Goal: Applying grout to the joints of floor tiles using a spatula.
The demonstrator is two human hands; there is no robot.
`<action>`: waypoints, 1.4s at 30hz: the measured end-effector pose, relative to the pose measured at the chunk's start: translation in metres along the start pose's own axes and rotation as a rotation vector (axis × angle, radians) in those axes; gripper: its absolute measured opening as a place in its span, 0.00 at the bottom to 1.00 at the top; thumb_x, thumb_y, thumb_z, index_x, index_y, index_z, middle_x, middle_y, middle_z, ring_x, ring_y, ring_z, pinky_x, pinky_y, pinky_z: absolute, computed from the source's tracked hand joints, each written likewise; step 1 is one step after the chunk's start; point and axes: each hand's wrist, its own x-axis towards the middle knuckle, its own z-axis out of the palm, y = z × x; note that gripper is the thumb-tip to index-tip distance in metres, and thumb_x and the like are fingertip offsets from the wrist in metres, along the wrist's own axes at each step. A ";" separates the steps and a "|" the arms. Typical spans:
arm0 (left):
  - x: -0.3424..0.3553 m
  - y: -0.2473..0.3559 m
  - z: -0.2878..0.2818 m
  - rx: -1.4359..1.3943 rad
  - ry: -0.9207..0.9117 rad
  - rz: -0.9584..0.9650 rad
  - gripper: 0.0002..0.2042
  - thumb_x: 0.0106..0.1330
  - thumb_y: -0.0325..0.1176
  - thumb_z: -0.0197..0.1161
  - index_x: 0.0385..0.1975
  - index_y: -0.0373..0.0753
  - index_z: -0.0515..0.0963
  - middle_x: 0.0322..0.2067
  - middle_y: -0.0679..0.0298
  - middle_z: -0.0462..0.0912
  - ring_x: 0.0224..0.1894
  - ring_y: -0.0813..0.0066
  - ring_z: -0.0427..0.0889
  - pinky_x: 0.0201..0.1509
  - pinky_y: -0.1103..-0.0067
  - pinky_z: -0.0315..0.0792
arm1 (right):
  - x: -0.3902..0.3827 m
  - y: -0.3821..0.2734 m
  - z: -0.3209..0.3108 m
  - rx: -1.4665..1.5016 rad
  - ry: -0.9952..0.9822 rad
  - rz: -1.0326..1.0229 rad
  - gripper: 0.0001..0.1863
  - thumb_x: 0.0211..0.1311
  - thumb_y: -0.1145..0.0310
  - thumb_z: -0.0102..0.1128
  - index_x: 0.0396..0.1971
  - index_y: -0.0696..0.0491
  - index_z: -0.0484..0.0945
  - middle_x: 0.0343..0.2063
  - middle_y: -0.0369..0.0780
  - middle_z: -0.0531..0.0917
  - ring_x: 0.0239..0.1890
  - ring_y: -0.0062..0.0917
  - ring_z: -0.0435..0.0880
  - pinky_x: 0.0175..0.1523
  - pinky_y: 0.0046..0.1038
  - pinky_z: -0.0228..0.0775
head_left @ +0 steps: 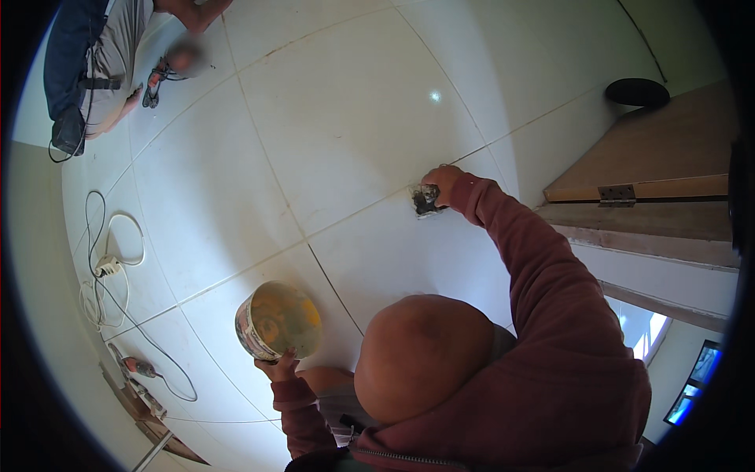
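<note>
My left hand (278, 366) grips the near rim of a round plastic bucket (250, 324). The bucket is tipped so its inside shows, smeared with yellowish and grey residue. Out to the right, my right hand (445, 182) is down at the white tiled floor (346, 102), its fingers curled. Against those fingers is a small, rough-edged, dark grey square patch (425, 201); whether it is a hole in the tile or a dirty object is unclear. Anything inside the right fingers is hidden. My bent bare knee (421, 354) sits between both arms.
Another person (110, 71) is low on the floor at the far left, beside a dark sandal (152, 90). Cables with a white socket block (107, 267) and a red-and-grey power tool (140, 366) lie at left. A wooden door (653, 153) and a black round object (637, 92) are at right.
</note>
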 end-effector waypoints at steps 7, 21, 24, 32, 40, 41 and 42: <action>0.003 -0.005 -0.002 0.000 -0.011 0.029 0.37 0.33 0.27 0.64 0.45 0.43 0.48 0.45 0.54 0.58 0.43 0.58 0.66 0.32 0.65 0.72 | -0.001 -0.014 0.006 -0.036 0.020 -0.025 0.22 0.25 0.69 0.64 0.30 0.50 0.74 0.29 0.37 0.77 0.37 0.35 0.72 0.43 0.32 0.64; 0.020 -0.012 0.003 0.121 0.049 0.009 0.35 0.35 0.24 0.63 0.43 0.44 0.48 0.42 0.54 0.60 0.34 0.62 0.70 0.25 0.70 0.73 | -0.016 -0.009 0.005 0.235 -0.240 0.158 0.24 0.26 0.67 0.65 0.33 0.50 0.74 0.33 0.40 0.77 0.39 0.35 0.73 0.47 0.32 0.61; 0.008 -0.008 0.001 0.055 0.036 0.004 0.35 0.35 0.25 0.63 0.43 0.43 0.48 0.42 0.54 0.61 0.35 0.61 0.70 0.27 0.69 0.73 | -0.018 0.022 0.003 0.121 0.195 0.187 0.25 0.22 0.70 0.65 0.32 0.48 0.74 0.32 0.39 0.77 0.38 0.34 0.73 0.47 0.32 0.61; 0.009 -0.003 0.000 0.024 -0.055 0.043 0.37 0.33 0.26 0.64 0.45 0.44 0.47 0.43 0.54 0.59 0.37 0.59 0.69 0.30 0.66 0.73 | -0.011 0.042 0.000 -0.001 0.054 0.069 0.20 0.25 0.72 0.59 0.29 0.48 0.74 0.29 0.38 0.76 0.35 0.34 0.72 0.44 0.31 0.63; 0.024 -0.024 -0.016 0.031 -0.016 0.087 0.41 0.31 0.25 0.65 0.48 0.42 0.47 0.43 0.54 0.60 0.42 0.61 0.67 0.34 0.66 0.73 | -0.020 0.048 -0.002 0.306 0.121 0.357 0.25 0.24 0.69 0.66 0.32 0.55 0.74 0.29 0.43 0.76 0.36 0.36 0.74 0.43 0.29 0.65; 0.018 -0.020 -0.009 0.012 -0.002 0.084 0.44 0.28 0.24 0.67 0.50 0.39 0.48 0.42 0.54 0.61 0.43 0.63 0.66 0.37 0.67 0.72 | -0.016 0.040 0.000 0.338 0.165 0.429 0.25 0.24 0.69 0.66 0.32 0.56 0.74 0.29 0.44 0.77 0.35 0.36 0.75 0.43 0.28 0.65; -0.005 0.007 0.013 0.052 0.067 -0.035 0.43 0.28 0.24 0.67 0.49 0.39 0.48 0.43 0.54 0.61 0.42 0.62 0.67 0.36 0.68 0.73 | -0.013 0.030 0.011 0.398 0.246 0.345 0.24 0.24 0.68 0.66 0.31 0.55 0.74 0.28 0.44 0.76 0.33 0.38 0.75 0.41 0.28 0.66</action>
